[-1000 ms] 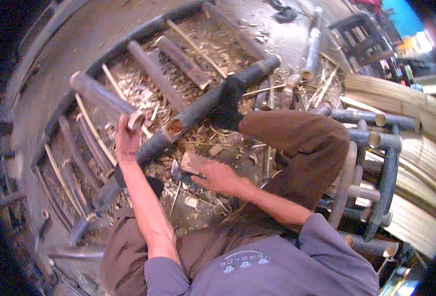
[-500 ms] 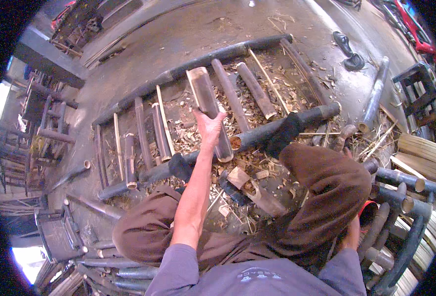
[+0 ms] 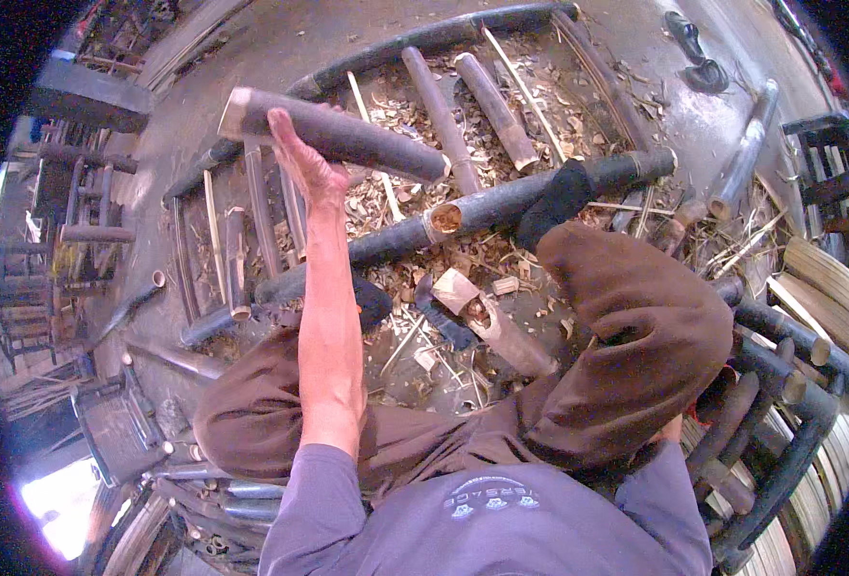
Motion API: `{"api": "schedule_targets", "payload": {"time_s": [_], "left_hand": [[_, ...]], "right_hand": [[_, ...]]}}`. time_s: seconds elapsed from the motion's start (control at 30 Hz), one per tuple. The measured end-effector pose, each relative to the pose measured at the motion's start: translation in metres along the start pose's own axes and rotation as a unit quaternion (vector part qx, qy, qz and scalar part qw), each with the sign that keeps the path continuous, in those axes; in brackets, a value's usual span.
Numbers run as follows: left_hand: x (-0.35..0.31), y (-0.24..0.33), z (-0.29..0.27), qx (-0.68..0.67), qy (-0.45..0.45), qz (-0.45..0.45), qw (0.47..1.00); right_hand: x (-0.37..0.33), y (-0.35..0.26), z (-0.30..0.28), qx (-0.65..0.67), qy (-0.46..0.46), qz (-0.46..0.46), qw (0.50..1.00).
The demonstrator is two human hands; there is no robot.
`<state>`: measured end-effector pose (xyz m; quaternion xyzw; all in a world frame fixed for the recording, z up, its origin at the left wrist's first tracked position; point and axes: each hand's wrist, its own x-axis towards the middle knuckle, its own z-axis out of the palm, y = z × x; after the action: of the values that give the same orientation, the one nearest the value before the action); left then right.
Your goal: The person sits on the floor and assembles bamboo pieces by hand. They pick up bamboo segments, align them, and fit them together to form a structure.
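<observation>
My left hand (image 3: 311, 171) is closed on a length of dark bamboo (image 3: 352, 136), gripping it near its pale-cut left end. The piece is raised, tilted down to the right, above a ladder-like bamboo frame (image 3: 539, 184) on the floor. The near pole of that frame has a hole (image 3: 446, 218) cut in its upper side. My feet in dark coverings touch this pole. A notched bamboo offcut (image 3: 511, 338) rests between my legs, beside a dark strip (image 3: 443, 317). Only part of my right forearm (image 3: 671, 428) shows; my right hand is hidden behind my right knee.
Wood chips and shavings (image 3: 381, 206) litter the floor inside the frame. Bamboo lengths (image 3: 746, 149) lie at the right, with a pile of dark bamboo parts (image 3: 779, 370) beside me. Dark sandals (image 3: 698, 58) sit at the far right. Bamboo furniture (image 3: 103, 211) stands at the left.
My left hand has lifted the bamboo length off the frame and carried it left and away from me. The piece has turned from nearly upright in the picture to slanting sideways.
</observation>
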<state>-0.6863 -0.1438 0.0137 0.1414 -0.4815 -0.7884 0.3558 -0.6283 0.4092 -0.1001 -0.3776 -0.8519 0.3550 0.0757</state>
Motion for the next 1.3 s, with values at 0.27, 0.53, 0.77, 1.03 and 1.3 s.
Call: {"api": "schedule_targets", "payload": {"time_s": [0.27,0.53,0.77,1.03,1.3], "left_hand": [[-0.043,-0.075,-0.047,0.057,0.03,-0.009,0.998],[-0.077,-0.073,-0.025,0.222,-0.027,0.062,0.973],[-0.094,-0.069,0.003,0.225,-0.135,0.032,0.964],[-0.08,-0.066,-0.01,0.281,-0.265,0.024,0.922],[-0.082,-0.067,-0.014,0.197,-0.266,-0.031,0.943]], "right_hand": [[-0.014,-0.032,-0.028,0.18,0.04,-0.049,0.982],[-0.039,-0.132,-0.159,0.325,-0.038,-0.257,0.909],[-0.063,-0.206,-0.17,0.328,0.058,-0.401,0.853],[-0.155,-0.29,-0.124,0.55,-0.258,-0.341,0.717],[-0.225,-0.271,0.024,-0.046,-0.165,-0.535,0.827]]}}
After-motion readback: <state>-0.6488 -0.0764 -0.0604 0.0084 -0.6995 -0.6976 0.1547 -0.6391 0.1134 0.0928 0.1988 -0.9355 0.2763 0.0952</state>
